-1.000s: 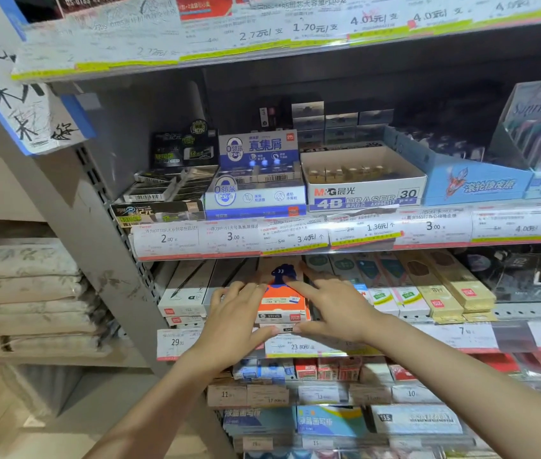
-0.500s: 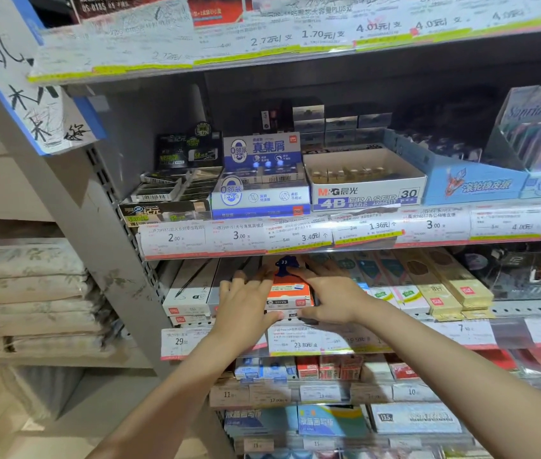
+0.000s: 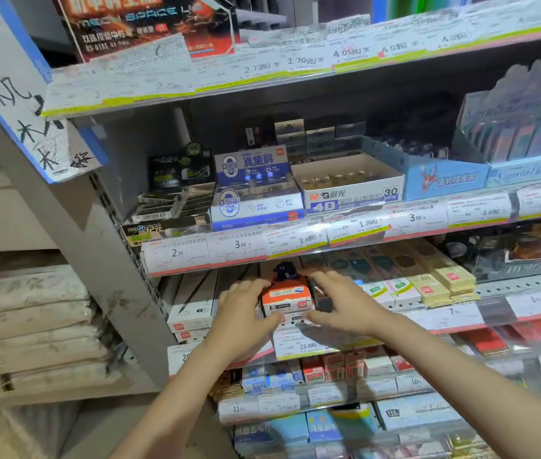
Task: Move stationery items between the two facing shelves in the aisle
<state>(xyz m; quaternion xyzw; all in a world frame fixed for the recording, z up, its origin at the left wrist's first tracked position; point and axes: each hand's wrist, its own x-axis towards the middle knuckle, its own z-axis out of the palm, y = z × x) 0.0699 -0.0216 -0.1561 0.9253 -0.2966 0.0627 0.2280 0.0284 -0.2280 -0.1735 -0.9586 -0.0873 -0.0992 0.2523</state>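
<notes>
An orange and white stationery box (image 3: 287,296) with a dark blue figure on its top lies on the middle shelf (image 3: 461,318). My left hand (image 3: 245,313) presses against its left side, fingers spread along the edge. My right hand (image 3: 342,304) holds its right side, thumb at the box's lower front corner. Both hands clasp the box between them. The box rests on top of another box of the same kind, whose white front shows just below it.
White pen boxes (image 3: 193,306) lie left of the held box, yellow and green flat packs (image 3: 428,283) to its right. The shelf above carries an M&G eraser carton (image 3: 348,187) and blue display boxes (image 3: 259,190). A grey upright (image 3: 73,246) stands at the left, with stacked paper bundles (image 3: 30,326) beyond.
Both hands have slid a little further in along the sides of the orange box. The head camera has tilted up slightly, showing more of the top shelf.
</notes>
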